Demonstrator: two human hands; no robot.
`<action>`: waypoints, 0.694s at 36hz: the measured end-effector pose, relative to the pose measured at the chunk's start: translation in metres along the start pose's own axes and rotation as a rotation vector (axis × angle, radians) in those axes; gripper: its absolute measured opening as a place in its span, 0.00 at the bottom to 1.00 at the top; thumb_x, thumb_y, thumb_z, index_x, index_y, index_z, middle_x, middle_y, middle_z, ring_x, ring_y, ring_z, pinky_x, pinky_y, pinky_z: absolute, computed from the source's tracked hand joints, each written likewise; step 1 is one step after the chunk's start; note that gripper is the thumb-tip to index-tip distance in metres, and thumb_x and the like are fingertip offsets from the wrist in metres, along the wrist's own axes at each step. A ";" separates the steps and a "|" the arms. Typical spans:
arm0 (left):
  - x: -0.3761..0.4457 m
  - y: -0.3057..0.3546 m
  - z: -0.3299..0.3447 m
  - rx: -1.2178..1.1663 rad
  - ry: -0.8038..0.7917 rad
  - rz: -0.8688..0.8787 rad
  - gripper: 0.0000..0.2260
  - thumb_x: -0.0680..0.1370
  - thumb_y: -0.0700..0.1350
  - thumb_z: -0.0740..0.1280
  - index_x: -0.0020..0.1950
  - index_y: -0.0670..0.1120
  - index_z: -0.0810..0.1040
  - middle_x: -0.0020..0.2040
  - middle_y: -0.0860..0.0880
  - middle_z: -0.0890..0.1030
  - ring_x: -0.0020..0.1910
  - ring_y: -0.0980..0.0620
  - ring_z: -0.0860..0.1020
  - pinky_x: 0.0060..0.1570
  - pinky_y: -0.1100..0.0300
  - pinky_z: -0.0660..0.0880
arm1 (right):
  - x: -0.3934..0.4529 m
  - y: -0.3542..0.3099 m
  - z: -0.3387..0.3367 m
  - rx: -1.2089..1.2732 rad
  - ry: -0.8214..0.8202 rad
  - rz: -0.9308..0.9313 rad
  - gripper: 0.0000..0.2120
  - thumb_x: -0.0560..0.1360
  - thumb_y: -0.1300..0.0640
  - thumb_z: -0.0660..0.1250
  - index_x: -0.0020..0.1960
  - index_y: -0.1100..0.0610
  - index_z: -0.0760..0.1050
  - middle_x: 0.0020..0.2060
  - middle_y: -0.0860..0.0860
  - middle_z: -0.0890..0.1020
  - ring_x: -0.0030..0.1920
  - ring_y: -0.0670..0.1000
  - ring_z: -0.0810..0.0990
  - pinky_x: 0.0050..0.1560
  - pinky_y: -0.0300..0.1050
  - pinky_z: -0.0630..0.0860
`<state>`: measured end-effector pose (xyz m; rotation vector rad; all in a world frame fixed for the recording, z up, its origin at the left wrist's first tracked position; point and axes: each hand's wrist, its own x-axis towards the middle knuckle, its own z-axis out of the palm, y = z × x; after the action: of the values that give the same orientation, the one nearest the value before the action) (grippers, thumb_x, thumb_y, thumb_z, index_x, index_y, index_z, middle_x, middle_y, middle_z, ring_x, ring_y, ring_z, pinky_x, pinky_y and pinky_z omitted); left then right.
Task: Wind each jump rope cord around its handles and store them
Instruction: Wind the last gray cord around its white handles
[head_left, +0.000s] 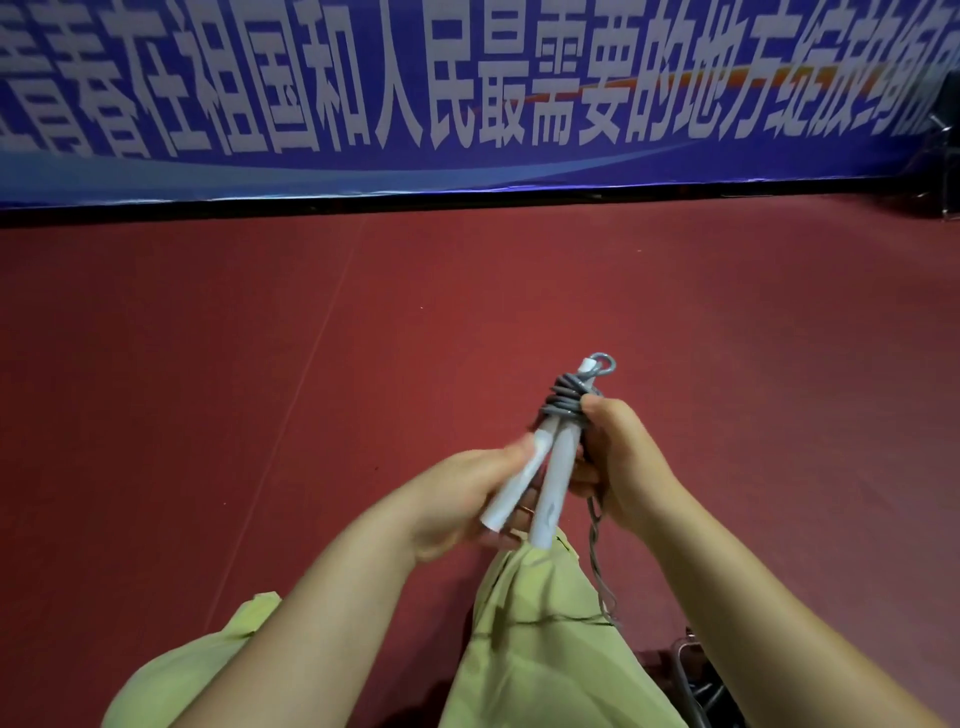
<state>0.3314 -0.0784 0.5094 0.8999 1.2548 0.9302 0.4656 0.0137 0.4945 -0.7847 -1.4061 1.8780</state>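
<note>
Both hands gripping a partly wound jump rope, frame centre.

The left hand (462, 493) is clasping the two white handles (524, 480); the right hand (618, 462) is pinching the grey cord (566, 397) coiled round their upper ends. Loose cord is trailing down over the green trousers (540, 623). Red floor (208, 364) is lying beyond, a blue banner (363, 104) spanning the top.

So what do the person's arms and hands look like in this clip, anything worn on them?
Both forearms are bare as far as the frame shows: no sleeves, gloves, watch or bracelet in view. The left hand and right hand show no rings on the visible fingers, though motion blur softens the left. Below them, light yellow-green trousers cover the legs.
</note>
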 end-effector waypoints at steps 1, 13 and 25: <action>0.000 -0.001 -0.001 -0.127 -0.042 -0.049 0.25 0.74 0.62 0.58 0.55 0.43 0.79 0.50 0.40 0.81 0.43 0.47 0.80 0.42 0.58 0.77 | 0.000 -0.002 0.000 0.049 -0.005 0.005 0.13 0.63 0.47 0.60 0.38 0.57 0.71 0.25 0.48 0.66 0.22 0.44 0.61 0.23 0.37 0.57; 0.009 -0.024 -0.010 -0.397 -0.216 -0.042 0.30 0.73 0.66 0.53 0.43 0.44 0.83 0.38 0.46 0.74 0.34 0.50 0.72 0.38 0.55 0.59 | 0.000 -0.014 -0.011 -0.155 -0.303 0.035 0.21 0.69 0.37 0.65 0.38 0.56 0.80 0.29 0.52 0.66 0.24 0.45 0.60 0.25 0.38 0.51; 0.003 -0.008 0.005 0.104 0.316 0.125 0.26 0.82 0.58 0.49 0.41 0.42 0.78 0.30 0.50 0.76 0.30 0.49 0.73 0.32 0.63 0.70 | 0.006 -0.022 -0.016 -0.273 -0.177 0.084 0.17 0.73 0.44 0.64 0.34 0.55 0.66 0.27 0.50 0.64 0.23 0.44 0.56 0.24 0.35 0.51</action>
<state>0.3371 -0.0783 0.5013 0.9458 1.5402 1.1475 0.4779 0.0318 0.5115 -0.8341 -1.7926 1.8795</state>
